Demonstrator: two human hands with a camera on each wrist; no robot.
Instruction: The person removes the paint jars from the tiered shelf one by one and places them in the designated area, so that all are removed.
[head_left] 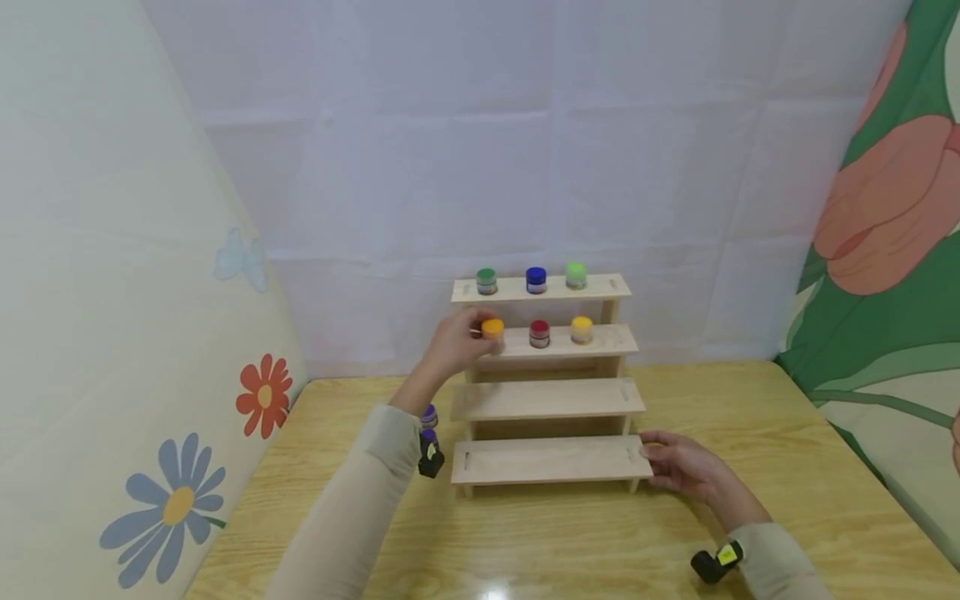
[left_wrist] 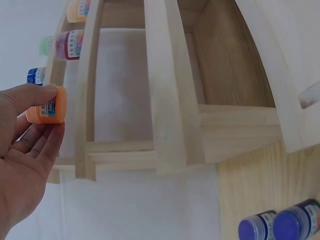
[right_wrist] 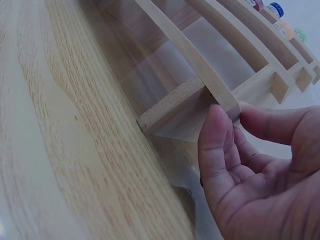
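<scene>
My left hand (head_left: 453, 340) pinches an orange paint jar (left_wrist: 52, 107) between thumb and fingers, at the left end of the second shelf from the top. Beside it on that shelf stand a dark red jar (head_left: 539, 334) and a yellow jar (head_left: 581, 330). The wooden stepped rack (head_left: 547, 460) has several tiers. With thumb and fingers my right hand (head_left: 686, 467) grips the right end of its lowest shelf, as the right wrist view shows close up (right_wrist: 232, 107). Green (head_left: 487, 282), blue (head_left: 536, 280) and light green (head_left: 576, 276) jars line the top shelf.
Two purple-lidded jars (left_wrist: 295, 222) stand on the wooden table (head_left: 570, 542), left of the rack and partly behind my left forearm. A white cloth (head_left: 420, 167) hangs behind the rack. Flower-patterned panels flank the table, one on the left (head_left: 67, 333), another on the right (head_left: 877, 333).
</scene>
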